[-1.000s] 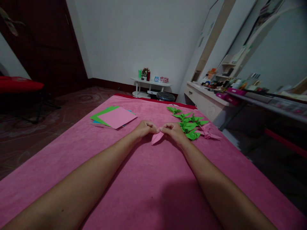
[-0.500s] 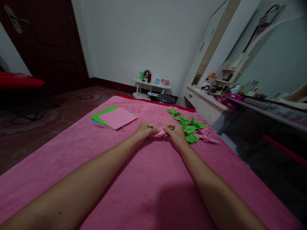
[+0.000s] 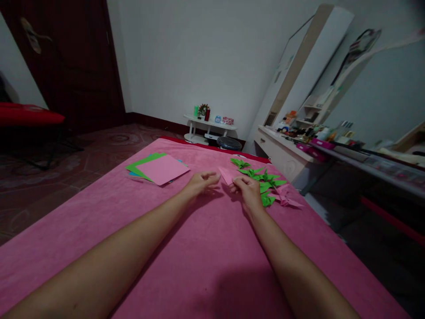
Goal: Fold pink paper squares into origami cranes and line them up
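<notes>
A folded pink paper piece (image 3: 227, 174) is pinched in the fingers of my right hand (image 3: 247, 191) and held just above the pink blanket (image 3: 206, 252). My left hand (image 3: 201, 182) rests beside it to the left, fingers loosely curled and slightly apart, with nothing in them. Right of my right hand lie several folded green paper cranes (image 3: 262, 178) and a folded pink crane (image 3: 288, 201).
A stack of flat paper sheets (image 3: 159, 169), pink on top of green and blue, lies at the left of the blanket. Beyond the blanket stand a small white table (image 3: 210, 124), a dresser with bottles (image 3: 299, 137) at right, and a dark door (image 3: 66, 62) at left.
Both hands were pinching the pink paper together. Now my left hand has let go and my right hand alone holds it, turned up and further away.
</notes>
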Action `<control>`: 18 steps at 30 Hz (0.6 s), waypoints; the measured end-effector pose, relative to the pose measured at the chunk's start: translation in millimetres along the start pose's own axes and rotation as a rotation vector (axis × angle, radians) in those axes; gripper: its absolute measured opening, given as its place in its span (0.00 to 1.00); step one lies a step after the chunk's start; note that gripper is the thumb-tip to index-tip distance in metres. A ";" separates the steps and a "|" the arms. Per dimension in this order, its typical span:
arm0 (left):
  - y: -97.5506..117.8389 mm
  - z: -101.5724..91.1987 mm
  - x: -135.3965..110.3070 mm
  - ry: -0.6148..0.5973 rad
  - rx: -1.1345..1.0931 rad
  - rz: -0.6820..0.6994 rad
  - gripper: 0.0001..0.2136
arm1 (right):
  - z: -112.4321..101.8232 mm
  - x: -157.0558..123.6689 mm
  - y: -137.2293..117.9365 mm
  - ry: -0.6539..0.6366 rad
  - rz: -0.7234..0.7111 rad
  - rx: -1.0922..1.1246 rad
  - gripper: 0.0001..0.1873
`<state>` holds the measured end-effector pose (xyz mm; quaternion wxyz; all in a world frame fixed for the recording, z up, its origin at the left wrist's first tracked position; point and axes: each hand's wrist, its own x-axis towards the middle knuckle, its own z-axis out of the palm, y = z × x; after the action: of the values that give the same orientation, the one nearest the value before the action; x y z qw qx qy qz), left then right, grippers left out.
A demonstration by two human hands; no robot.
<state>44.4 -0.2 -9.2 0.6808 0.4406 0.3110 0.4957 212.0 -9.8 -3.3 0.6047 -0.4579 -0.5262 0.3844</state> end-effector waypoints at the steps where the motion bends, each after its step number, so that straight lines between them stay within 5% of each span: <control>1: -2.3 3.1 -2.1 -0.022 0.024 -0.028 0.21 | 3.0 -1.5 1.4 0.023 0.007 0.039 0.08; 4: -12.1 11.9 -6.4 -0.082 -0.016 0.047 0.18 | 14.0 -9.3 2.6 0.056 0.034 0.132 0.08; 9: -22.1 13.8 -3.5 0.048 0.028 0.190 0.13 | 24.2 -18.0 -1.1 0.011 0.097 0.177 0.10; 18: -13.5 -0.9 2.1 0.005 0.101 -0.051 0.08 | 10.3 -13.3 13.6 -0.291 0.128 0.104 0.12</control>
<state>49.7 0.5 -21.8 0.6691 0.4652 0.3484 0.4631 200.0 -17.0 -19.9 0.5190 -0.3983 -0.5574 0.5111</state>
